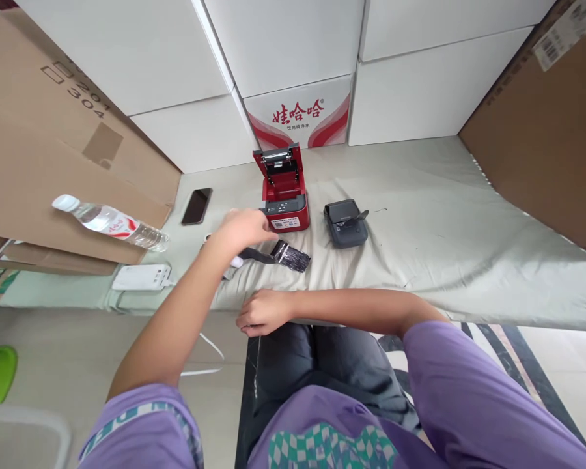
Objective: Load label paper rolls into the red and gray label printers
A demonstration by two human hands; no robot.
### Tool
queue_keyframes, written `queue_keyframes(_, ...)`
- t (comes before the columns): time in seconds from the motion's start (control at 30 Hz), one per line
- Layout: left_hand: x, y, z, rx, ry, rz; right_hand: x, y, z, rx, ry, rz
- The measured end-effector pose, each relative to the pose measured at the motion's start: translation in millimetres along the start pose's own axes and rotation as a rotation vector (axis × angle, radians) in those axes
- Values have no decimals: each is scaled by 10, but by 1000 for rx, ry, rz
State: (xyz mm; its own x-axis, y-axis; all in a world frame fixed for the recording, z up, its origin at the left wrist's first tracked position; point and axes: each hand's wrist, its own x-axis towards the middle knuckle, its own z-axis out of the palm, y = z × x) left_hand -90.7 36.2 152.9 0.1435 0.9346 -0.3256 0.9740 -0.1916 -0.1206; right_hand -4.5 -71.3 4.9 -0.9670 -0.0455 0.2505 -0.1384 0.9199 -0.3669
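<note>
My left hand [241, 231] reaches over the cloth-covered table and grips the black handle of a flat paintbrush [286, 255], whose dark bristles point right just in front of a red label printer [283, 195] with its lid open. My right hand [264, 311] rests in a loose fist at the table's front edge and holds nothing that I can see. A dark grey label printer [345, 223] sits to the right of the red one.
A black phone [196, 206], a water bottle [110, 222] and a white power bank [141, 277] lie at the left. White cartons [293, 71] line the back. Brown cardboard boxes [542, 130] flank both sides. The grey cloth [444, 247] covers the table.
</note>
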Motion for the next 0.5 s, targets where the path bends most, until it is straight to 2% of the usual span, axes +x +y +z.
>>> queue_keyframes(0.1, 17, 359, 172, 115, -141, 40, 2, 8, 3, -10, 9, 3)
queue_keyframes(0.17, 57, 441, 268, 137, -157, 73, 3, 8, -3, -10, 11, -7)
queue_keyframes(0.23, 69, 408, 294, 92, -142, 126, 6, 3, -11, -6, 3, -11)
queue_keyframes(0.33, 19, 249, 202, -162, -102, 274, 10, -2, -12, -10, -9, -2)
queue_keyframes(0.43, -37, 99, 47, -578, -61, 430, 15, 2, 1, -8, -6, -4)
queue_keyframes(0.5, -23, 21, -41, -805, 31, 467, 17, 9, 9, 0, -6, -5)
